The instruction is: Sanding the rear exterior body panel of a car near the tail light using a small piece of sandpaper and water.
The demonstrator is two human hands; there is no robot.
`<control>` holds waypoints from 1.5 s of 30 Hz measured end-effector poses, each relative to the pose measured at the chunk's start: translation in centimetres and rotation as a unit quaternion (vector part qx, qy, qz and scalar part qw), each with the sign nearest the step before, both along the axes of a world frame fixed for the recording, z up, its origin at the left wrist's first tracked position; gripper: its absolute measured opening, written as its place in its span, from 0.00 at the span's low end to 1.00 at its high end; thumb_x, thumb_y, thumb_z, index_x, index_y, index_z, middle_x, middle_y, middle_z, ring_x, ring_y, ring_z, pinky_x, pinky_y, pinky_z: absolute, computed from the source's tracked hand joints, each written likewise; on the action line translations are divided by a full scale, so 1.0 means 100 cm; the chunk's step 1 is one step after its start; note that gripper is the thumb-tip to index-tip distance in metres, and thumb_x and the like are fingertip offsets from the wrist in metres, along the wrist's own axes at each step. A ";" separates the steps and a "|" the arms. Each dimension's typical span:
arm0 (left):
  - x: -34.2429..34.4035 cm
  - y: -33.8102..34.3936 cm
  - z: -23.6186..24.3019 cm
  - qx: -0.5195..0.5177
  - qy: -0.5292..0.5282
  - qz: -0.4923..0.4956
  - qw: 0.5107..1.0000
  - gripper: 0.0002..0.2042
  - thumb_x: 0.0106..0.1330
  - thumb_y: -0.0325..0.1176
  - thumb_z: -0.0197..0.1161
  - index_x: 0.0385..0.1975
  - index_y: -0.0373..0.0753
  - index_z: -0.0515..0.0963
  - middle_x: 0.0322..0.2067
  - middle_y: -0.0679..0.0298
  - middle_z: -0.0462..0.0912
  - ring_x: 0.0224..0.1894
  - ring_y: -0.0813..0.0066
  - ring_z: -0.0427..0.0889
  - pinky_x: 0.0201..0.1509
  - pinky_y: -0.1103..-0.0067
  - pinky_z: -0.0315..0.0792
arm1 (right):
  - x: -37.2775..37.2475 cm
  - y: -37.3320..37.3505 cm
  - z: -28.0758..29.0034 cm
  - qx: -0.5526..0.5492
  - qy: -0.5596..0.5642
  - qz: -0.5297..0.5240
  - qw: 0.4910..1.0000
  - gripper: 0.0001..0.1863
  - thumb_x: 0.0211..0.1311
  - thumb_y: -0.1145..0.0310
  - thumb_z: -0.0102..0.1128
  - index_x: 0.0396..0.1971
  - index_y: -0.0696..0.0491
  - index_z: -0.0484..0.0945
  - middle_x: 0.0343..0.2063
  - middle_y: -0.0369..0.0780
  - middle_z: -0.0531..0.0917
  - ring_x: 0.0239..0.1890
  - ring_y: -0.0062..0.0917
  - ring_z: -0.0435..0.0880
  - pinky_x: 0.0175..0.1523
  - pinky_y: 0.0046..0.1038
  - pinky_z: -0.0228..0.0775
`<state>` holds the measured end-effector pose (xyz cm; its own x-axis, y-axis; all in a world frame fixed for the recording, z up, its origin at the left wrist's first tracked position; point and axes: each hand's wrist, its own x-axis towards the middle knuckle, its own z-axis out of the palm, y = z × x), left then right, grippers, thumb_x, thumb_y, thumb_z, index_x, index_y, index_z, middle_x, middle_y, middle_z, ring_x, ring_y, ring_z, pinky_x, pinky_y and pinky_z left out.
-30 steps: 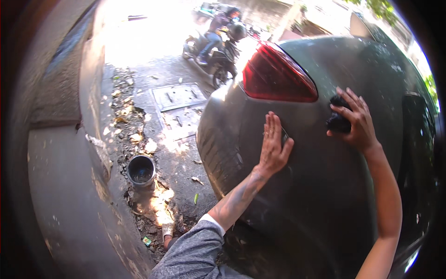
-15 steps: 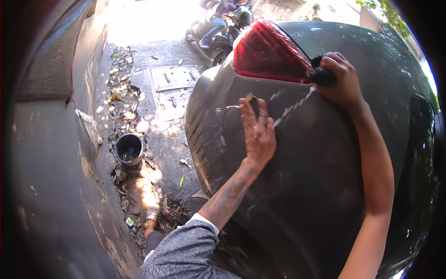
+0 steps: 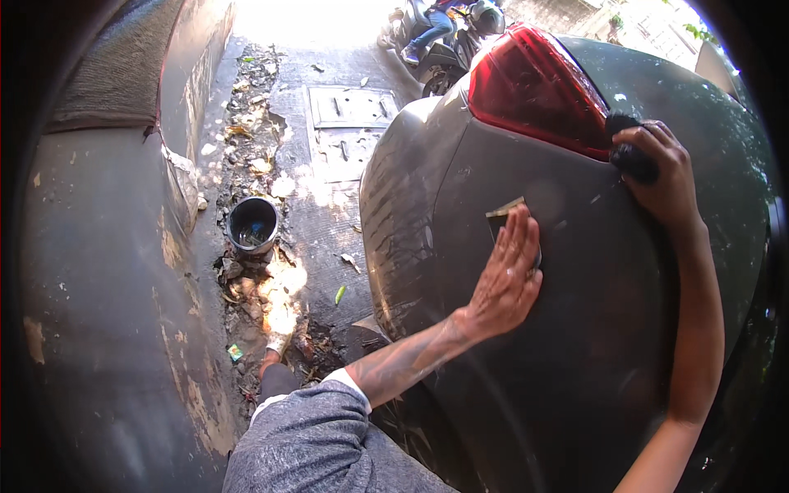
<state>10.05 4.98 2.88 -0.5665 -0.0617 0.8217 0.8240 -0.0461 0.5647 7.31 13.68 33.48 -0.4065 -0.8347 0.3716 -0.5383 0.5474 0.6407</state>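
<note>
My left hand (image 3: 505, 275) lies with its fingers stretched flat over a thin, dark, tan-edged sheet (image 3: 500, 214) on the dark grey rear body panel (image 3: 444, 246) of a car. My right hand (image 3: 664, 172) is closed round a soft black wad (image 3: 625, 160), probably sponge or cloth, pressed at the right corner of the red tail light (image 3: 534, 86). Its fingertips are partly hidden by the wad.
A dark bucket (image 3: 252, 223) stands in the debris-strewn gutter at left, beside a concrete wall (image 3: 99, 271). A metal drain cover (image 3: 349, 111) lies in the pavement. Beyond the car, a person in jeans (image 3: 431, 29) sits on a motorbike (image 3: 444, 74).
My right hand has moved up to the tail light's corner; water streaks seen half a second ago have mostly faded. My left hand has shifted on the panel, uncovering the sheet's edge. The view has shifted.
</note>
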 end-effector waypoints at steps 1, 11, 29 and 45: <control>-0.014 -0.005 0.002 0.006 0.014 0.039 0.999 0.38 0.71 0.28 0.47 0.78 0.31 0.38 0.79 0.44 0.30 0.81 0.48 0.28 0.82 0.58 0.29 | -0.002 -0.003 -0.001 0.035 0.002 -0.025 0.999 0.18 0.39 0.76 0.73 0.34 0.53 0.79 0.40 0.43 0.85 0.46 0.43 0.83 0.52 0.41 0.76; -0.037 -0.006 0.013 -0.049 0.000 0.068 0.997 0.36 0.71 0.29 0.48 0.77 0.26 0.44 0.78 0.38 0.39 0.81 0.41 0.33 0.82 0.57 0.33 | -0.057 -0.045 -0.008 0.053 0.022 0.000 0.998 0.18 0.45 0.71 0.74 0.38 0.51 0.79 0.35 0.44 0.84 0.42 0.44 0.84 0.49 0.43 0.76; -0.010 -0.007 -0.006 -0.054 -0.003 -0.049 0.997 0.35 0.75 0.36 0.43 0.78 0.29 0.41 0.79 0.42 0.34 0.82 0.48 0.31 0.82 0.59 0.30 | -0.030 -0.032 -0.023 0.140 -0.049 0.036 0.988 0.17 0.35 0.71 0.71 0.31 0.52 0.79 0.32 0.41 0.84 0.40 0.37 0.84 0.44 0.39 0.75; -0.037 -0.031 0.031 -0.096 -0.033 0.065 0.993 0.34 0.74 0.32 0.42 0.77 0.28 0.43 0.79 0.42 0.36 0.81 0.44 0.34 0.82 0.59 0.33 | -0.049 -0.040 -0.016 0.048 0.003 0.070 0.996 0.23 0.32 0.65 0.78 0.34 0.49 0.79 0.42 0.43 0.85 0.51 0.43 0.83 0.58 0.46 0.75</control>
<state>6.34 1.84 5.93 -0.6176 0.0168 0.7863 0.7765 0.1723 0.6061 2.38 9.71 31.90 -0.2823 -0.9149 0.2887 -0.6007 0.4032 0.6904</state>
